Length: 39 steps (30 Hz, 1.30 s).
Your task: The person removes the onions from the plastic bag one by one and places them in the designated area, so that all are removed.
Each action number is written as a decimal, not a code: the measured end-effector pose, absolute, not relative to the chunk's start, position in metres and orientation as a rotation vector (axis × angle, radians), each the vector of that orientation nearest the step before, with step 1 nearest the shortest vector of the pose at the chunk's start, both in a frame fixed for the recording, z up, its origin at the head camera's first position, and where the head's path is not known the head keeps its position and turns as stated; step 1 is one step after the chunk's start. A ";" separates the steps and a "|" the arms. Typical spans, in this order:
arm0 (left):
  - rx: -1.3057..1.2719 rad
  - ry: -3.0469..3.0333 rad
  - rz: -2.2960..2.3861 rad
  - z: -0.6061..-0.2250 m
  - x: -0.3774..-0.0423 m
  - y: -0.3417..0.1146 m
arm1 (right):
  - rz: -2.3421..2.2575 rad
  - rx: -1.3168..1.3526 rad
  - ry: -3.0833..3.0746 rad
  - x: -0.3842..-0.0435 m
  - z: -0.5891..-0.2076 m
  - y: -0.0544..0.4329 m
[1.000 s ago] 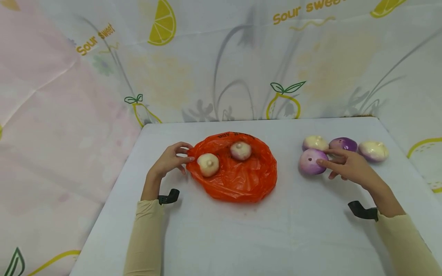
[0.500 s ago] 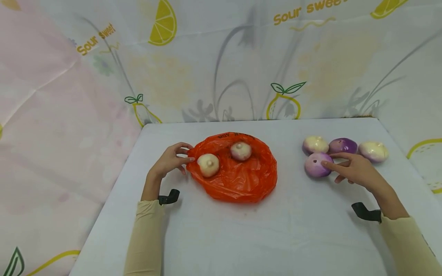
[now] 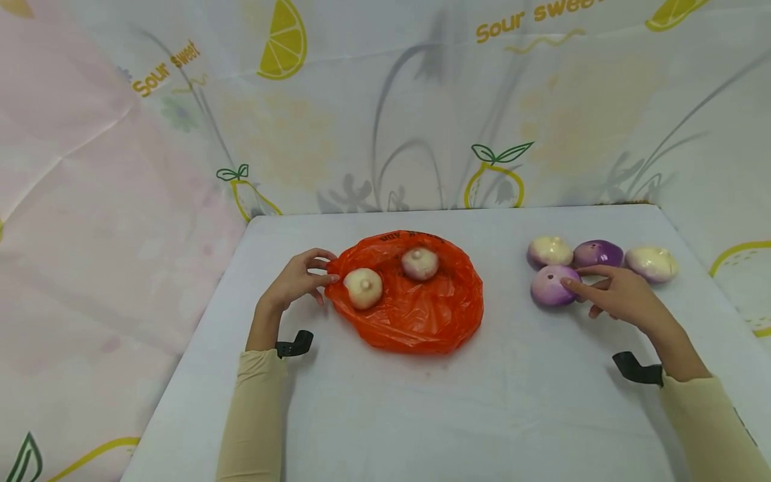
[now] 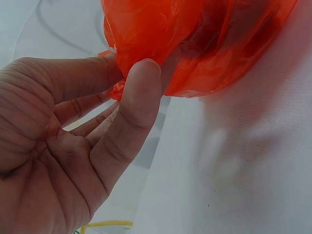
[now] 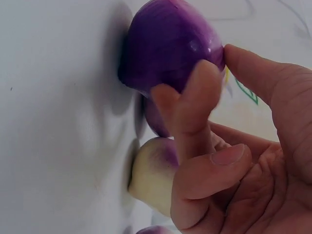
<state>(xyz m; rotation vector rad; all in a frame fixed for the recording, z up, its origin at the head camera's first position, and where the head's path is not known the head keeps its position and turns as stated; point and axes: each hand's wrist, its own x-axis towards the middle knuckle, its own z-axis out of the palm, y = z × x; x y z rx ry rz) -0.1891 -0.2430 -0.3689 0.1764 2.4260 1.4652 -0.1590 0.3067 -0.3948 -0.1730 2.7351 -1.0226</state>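
Observation:
My left hand (image 3: 299, 280) pinches the left edge of a red plastic bag (image 3: 434, 314), which lies spread open like a shallow bowl. The left wrist view shows the thumb and fingertips on the bag's gathered film (image 4: 151, 29). Two pale onions (image 3: 364, 288) sit in the bag, one near the left hand and the other toward the back. Over at the right, my right hand (image 3: 620, 298) holds a purple onion (image 3: 549, 286) between thumb and fingers. In the right wrist view that onion (image 5: 165, 46) stands close beside the white tabletop.
Behind the held onion a row stands on the table (image 3: 482, 415): a cream-and-purple onion (image 3: 551, 252), a dark purple onion (image 3: 598, 254) and another cream one (image 3: 652, 264). A patterned cloth (image 3: 385, 107) hangs behind the table's far edge.
My right hand has shifted slightly right and toward me with the purple onion, mostly in the first half second. The left hand and the bag have stayed in place.

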 end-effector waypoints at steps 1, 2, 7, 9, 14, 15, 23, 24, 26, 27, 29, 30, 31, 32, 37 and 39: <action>0.173 2.426 1.464 -0.369 -0.189 -0.243 | -1.012 -0.183 2.763 -0.159 -0.395 0.307; 0.172 2.426 1.464 -0.369 -0.189 -0.243 | -1.003 -0.193 2.789 -0.159 -0.395 0.307; 0.169 2.428 1.464 -0.370 -0.189 -0.243 | -0.996 -0.191 2.882 -0.158 -0.393 0.305; 0.171 2.426 1.468 -0.370 -0.189 -0.243 | -1.004 -0.181 2.906 -0.158 -0.391 0.302; 0.170 2.418 1.479 -0.371 -0.189 -0.243 | -1.087 -0.185 2.957 -0.158 -0.385 0.294; 0.168 2.417 1.479 -0.371 -0.189 -0.243 | -1.123 -0.198 2.961 -0.158 -0.384 0.291; 0.161 2.421 1.466 -0.370 -0.190 -0.242 | -1.220 -0.283 2.932 -0.166 -0.380 0.265; 0.163 2.422 1.466 -0.370 -0.190 -0.242 | -1.202 -0.284 2.920 -0.167 -0.380 0.261; 0.163 2.422 1.465 -0.370 -0.190 -0.242 | -1.199 -0.291 2.888 -0.170 -0.379 0.253; 0.164 2.422 1.464 -0.370 -0.190 -0.242 | -1.214 -0.298 2.870 -0.171 -0.379 0.249; 0.161 2.423 1.464 -0.370 -0.190 -0.242 | -1.241 -0.302 2.839 -0.172 -0.379 0.242; 0.159 2.423 1.464 -0.370 -0.190 -0.242 | -1.260 -0.302 2.820 -0.173 -0.379 0.237; 0.158 2.423 1.465 -0.371 -0.190 -0.242 | -1.280 -0.296 2.796 -0.174 -0.379 0.233; 0.156 2.423 1.465 -0.371 -0.190 -0.242 | -1.296 -0.296 2.774 -0.175 -0.380 0.229; 0.154 2.427 1.461 -0.371 -0.191 -0.241 | -1.345 -0.326 2.664 -0.181 -0.383 0.208; 0.157 2.428 1.457 -0.371 -0.191 -0.241 | -1.374 -0.366 2.624 -0.183 -0.385 0.200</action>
